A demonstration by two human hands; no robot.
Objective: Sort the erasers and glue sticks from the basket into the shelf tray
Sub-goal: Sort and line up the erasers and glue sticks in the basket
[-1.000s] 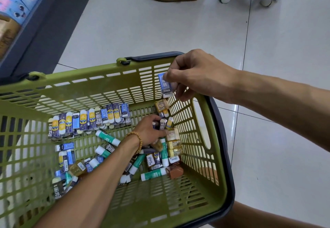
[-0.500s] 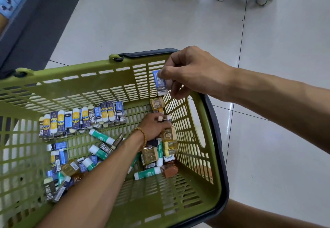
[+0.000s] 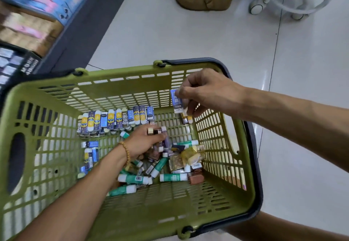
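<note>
A: How far along are you?

B: Barely started. The green basket [image 3: 120, 82] holds most erasers [image 3: 115, 120] and glue sticks [image 3: 135, 178]. Your right hand [image 3: 211, 93] pinches a blue eraser [image 3: 176, 100]; your left hand [image 3: 145, 140] grips several small pieces.

A: Obstacles?

B: The shelf [image 3: 37, 19] is left; no tray shows.

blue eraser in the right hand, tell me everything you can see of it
The blue eraser is a small rectangular block in a blue printed sleeve, with a white end showing at the bottom. The print is too blurred to read. It hangs roughly upright, slightly tilted, above the basket's far right corner, clear of the pile below. The right hand pinches its upper part between thumb and fingers; nothing else touches it. More small items show in the same hand just behind it.
</note>
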